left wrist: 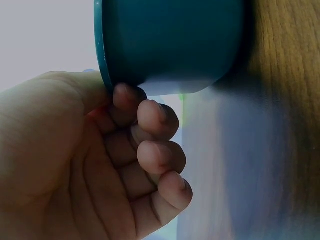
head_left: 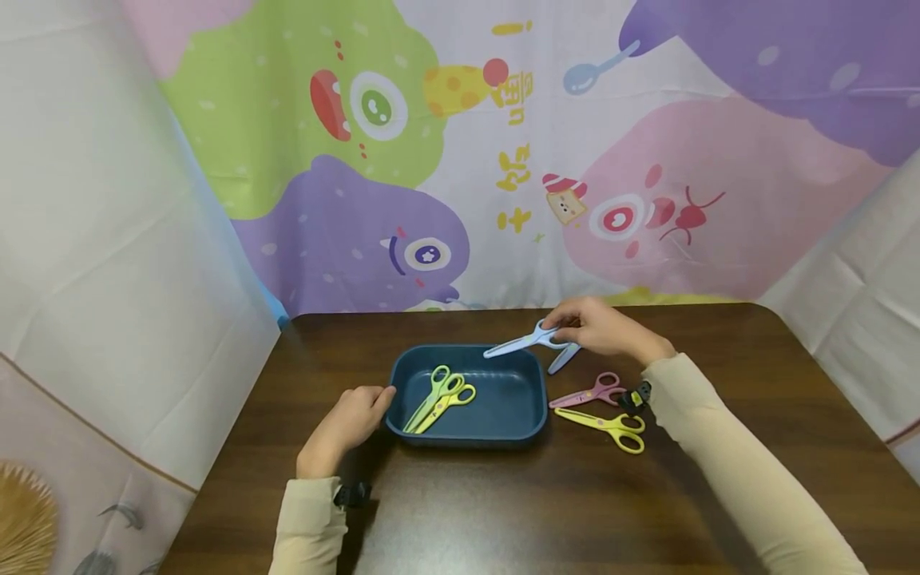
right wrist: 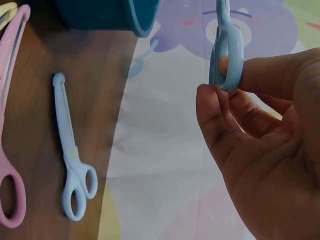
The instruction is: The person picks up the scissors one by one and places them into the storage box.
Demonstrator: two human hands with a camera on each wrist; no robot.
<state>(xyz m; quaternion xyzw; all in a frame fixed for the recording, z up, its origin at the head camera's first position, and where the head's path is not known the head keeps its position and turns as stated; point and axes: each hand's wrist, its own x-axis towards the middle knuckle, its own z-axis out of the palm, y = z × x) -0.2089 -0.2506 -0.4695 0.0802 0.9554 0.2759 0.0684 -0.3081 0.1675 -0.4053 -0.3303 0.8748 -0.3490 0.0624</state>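
One pair of light-blue scissors (head_left: 519, 346) hovers near the tray's (head_left: 467, 440) far right corner, handles pinched by the right hand (head_left: 602, 326), seemingly so the blades lead; the left hand (head_left: 350, 417) grips the tray's left edge, likely to steady it. Green scissors (head_left: 434, 393) and yellow scissors (head_left: 440, 408) lie inside. Off its right edge lie pink scissors (head_left: 582, 398), another yellow pair (head_left: 608, 426) and, partly blocked from the head view, a second blue pair (head_left: 563, 359).

Scissors in and around a dark teal rectangular tray (head_left: 503, 407) near the dark wooden counter's (head_left: 467, 511) far edge.
Inside, at left: green plastic scissors (head_left: 431, 397), yellow plastic scissors (head_left: 440, 409) to their right. Right of the tray: pink plastic scissors (head_left: 592, 394), other yellow scissors (head_left: 613, 426) before them, light-blue plastic scissors (head_left: 564, 358) behind.
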